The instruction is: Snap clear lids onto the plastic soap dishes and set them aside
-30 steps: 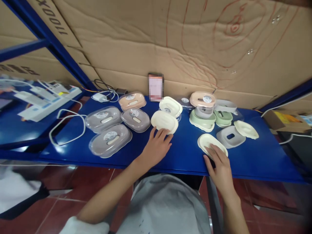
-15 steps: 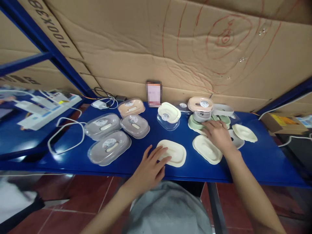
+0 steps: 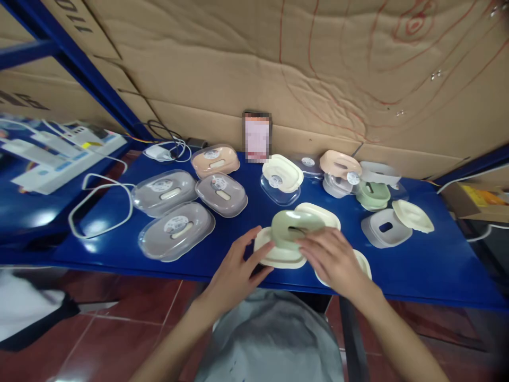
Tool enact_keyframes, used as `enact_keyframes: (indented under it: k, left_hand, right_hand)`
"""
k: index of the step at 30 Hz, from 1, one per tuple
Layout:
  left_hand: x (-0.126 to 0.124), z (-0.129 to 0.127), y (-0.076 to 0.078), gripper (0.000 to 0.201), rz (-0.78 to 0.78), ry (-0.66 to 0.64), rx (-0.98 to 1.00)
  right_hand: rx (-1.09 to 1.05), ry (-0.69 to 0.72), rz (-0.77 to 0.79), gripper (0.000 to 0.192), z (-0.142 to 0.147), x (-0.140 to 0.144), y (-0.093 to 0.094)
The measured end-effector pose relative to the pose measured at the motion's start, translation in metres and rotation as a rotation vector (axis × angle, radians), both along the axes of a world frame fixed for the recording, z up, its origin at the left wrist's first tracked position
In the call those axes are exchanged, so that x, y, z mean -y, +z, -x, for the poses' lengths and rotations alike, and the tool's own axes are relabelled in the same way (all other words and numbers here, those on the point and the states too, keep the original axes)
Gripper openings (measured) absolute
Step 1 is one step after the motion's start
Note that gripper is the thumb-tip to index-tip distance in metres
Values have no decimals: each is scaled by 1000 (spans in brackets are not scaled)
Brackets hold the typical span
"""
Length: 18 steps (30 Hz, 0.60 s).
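Grasping the green box (image 3: 280,227) over a cream lid (image 3: 284,260) with my right hand (image 3: 336,255), I see my left hand (image 3: 237,265) spread loosely at that lid's edge.

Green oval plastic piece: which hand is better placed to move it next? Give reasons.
Probably the right hand: it grips the green piece. The left hand, open, is at the left end of the cream oval plastic lid.
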<state>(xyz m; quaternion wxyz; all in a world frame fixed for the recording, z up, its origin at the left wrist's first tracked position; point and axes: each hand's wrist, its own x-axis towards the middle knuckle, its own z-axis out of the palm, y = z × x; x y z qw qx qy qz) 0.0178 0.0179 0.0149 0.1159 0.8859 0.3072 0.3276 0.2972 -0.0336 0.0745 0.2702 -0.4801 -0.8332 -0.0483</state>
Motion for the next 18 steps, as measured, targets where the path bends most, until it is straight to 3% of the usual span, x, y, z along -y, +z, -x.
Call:
enact_keyframes:
  k: [4,8,14,18]
  left_hand:
    - [-2,-1,2,49,-58,-31,-74]
    - [-4,-1,3,31,-50,-86,-100]
    - [-6,-3,1,31,-17,-123,-123]
    - [-7,-3,2,35,-7,-123,-140]
  right_hand:
    - [57,109,39,25,31,12,-18]
    - [51,143,70,26,30,11,-28]
    - [81,165,145,28,26,0,-27]
    - [27,198,85,30,25,-3,-23]
